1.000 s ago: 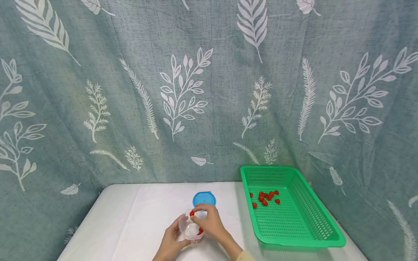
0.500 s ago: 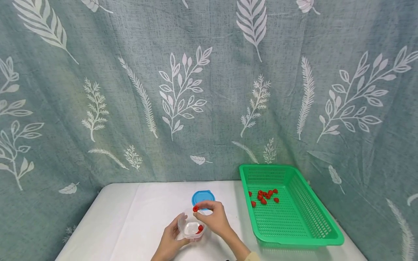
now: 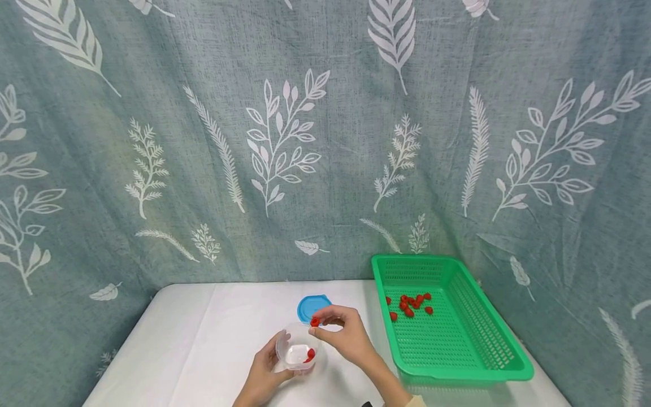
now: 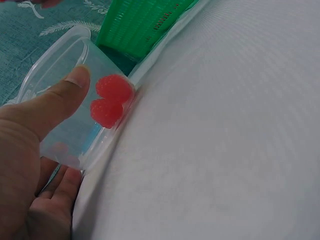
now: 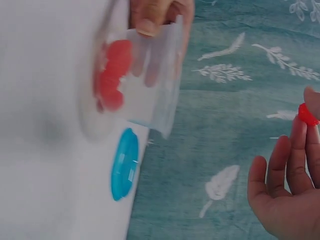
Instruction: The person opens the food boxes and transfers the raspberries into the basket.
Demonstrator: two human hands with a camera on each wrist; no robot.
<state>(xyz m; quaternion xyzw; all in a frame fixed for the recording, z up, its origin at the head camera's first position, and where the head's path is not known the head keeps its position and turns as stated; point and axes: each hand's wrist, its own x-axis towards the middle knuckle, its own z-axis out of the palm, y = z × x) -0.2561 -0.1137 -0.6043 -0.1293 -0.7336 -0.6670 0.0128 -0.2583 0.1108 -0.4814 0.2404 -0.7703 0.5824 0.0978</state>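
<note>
My left hand (image 3: 263, 368) grips a clear plastic tub (image 3: 296, 355) from its left side, thumb and fingers spread round the wall. Inside it, low against one side, raspberries (image 4: 114, 88) show through the plastic in the left wrist view. Between thumb and fingertips my right hand (image 3: 348, 338) pinches another raspberry (image 3: 315, 322), close to the tub's far right rim. In the right wrist view that raspberry (image 5: 308, 114) sits at the fingertips, with the other fingers loosely extended. A round blue lid (image 3: 311, 307) lies behind the tub, partly overlapped by the right hand.
A green perforated basket (image 3: 463, 373) stands on the right of the white-covered table (image 3: 203, 339), with several loose raspberries (image 3: 409, 311) toward its left side. A leaf-patterned curtain (image 3: 335, 169) hangs along the back edge of the table.
My right hand, still pinching the raspberry, has moved right and slightly away, from over the tub to its far right rim. The left hand and tub have stayed nearly in place.
</note>
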